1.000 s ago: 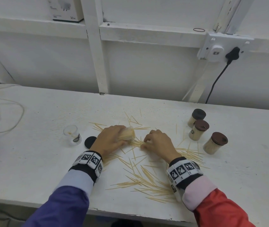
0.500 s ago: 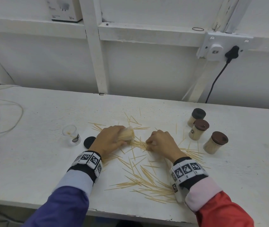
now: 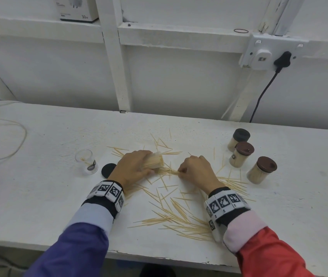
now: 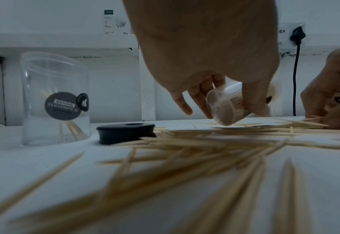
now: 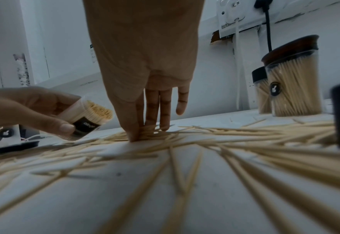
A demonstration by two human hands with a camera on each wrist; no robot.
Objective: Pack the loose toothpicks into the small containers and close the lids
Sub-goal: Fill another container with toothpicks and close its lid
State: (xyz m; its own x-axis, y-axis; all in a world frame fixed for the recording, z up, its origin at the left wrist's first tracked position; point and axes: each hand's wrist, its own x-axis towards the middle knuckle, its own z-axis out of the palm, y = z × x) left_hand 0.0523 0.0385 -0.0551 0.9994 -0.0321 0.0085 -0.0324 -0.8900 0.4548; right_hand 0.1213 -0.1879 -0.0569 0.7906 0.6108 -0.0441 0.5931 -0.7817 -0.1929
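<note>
Two hands at work among the toothpicks

We see the left hand [image 3: 133, 168] lying knuckles-up on the tabletop [image 3: 39, 196], its fingers [image 4: 182, 102] and thumb curled around a small clear container [image 3: 155, 160]. That container is tipped on its side, mouth toward the right hand, and packed with toothpicks. The right hand [image 3: 197, 170] is also palm-down, its fingertips [image 5: 134, 134] bent onto a small bunch of toothpicks [image 3: 168, 171] lying just beside the container's mouth; we cannot tell whether they pinch the bunch or only press on it.

We count five containers in all: the one in the left hand, one open container [image 3: 86, 161] standing upright to its left with a few toothpicks inside, and three closed ones [image 3: 241, 154] standing together at the right, all full. One loose black lid [image 3: 108, 170] lies flat between the open container and the left hand. Loose toothpicks [image 3: 179, 216] lie scattered around and between both wrists, too many for us to count.
</note>
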